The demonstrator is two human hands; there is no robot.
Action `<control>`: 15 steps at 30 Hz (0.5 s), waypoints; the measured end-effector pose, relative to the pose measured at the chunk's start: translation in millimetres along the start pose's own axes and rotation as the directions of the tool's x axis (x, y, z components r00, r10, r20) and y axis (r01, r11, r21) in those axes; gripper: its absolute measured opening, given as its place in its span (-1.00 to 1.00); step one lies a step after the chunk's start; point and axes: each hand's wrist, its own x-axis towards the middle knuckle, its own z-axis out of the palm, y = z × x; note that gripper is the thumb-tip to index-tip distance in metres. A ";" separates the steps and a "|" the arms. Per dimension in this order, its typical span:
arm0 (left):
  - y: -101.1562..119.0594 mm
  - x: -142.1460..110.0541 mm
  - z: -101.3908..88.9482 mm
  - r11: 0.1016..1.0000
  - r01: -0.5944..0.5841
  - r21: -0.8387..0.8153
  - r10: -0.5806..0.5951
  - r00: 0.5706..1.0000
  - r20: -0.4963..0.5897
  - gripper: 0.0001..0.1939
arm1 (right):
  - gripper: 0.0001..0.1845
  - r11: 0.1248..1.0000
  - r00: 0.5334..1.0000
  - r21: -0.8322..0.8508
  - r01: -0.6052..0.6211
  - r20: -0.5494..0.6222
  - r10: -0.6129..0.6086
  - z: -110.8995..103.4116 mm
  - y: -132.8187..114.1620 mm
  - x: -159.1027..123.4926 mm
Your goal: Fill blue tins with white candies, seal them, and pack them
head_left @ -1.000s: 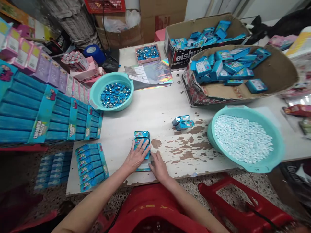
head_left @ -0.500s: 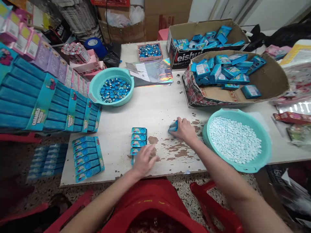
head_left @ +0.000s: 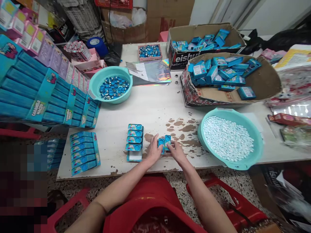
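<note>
My left hand (head_left: 153,150) is closed around a small blue candy box (head_left: 160,142) close to the table's front edge. Beside it, a second blue candy box (head_left: 167,139) stands in the fingers of my right hand (head_left: 177,152). Round recesses show on the tops of both boxes, which are side by side. Left of my hands lies a blue display tray (head_left: 135,158) with several similar boxes in a row; its near end shows a bare white bottom. A fuller display tray (head_left: 85,152) lies farther left.
A turquoise basin (head_left: 201,139) of white candies stands on the right. Behind it are cardboard boxes (head_left: 194,100) of blue packets. Another turquoise basin (head_left: 93,92) holds blue and silver round pieces. Stacked displays (head_left: 39,103) line the left, and a red stool (head_left: 225,194) stands below the table.
My right hand has brought the blue boxes left and nearer to me. My left hand has moved right, away from the display tray, and now grips one of the boxes. The view has shifted slightly.
</note>
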 end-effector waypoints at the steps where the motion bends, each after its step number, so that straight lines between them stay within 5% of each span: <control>1: 0.5 1.3 1.1 1.000 0.005 -0.003 -0.005 1.000 -0.004 -0.42 | -0.74 0.998 1.000 0.065 -0.020 0.006 0.019 2.0 3.3 -3.7; 7: 14.6 9.9 7.4 0.998 -0.010 0.069 0.011 1.000 -0.016 -0.52 | -0.73 0.997 1.000 0.079 0.009 0.019 -0.011 4.8 2.8 -14.9; 12: 34.4 9.5 16.3 0.916 0.051 0.399 -0.059 0.998 0.007 -0.06 | -0.61 0.959 0.983 0.282 -0.014 0.182 -0.039 5.2 12.7 -22.7; 15: 42.7 5.6 15.0 0.826 0.003 0.563 -0.058 0.995 0.079 -0.05 | -0.51 0.924 0.970 0.348 -0.157 0.230 0.078 11.2 34.5 -37.7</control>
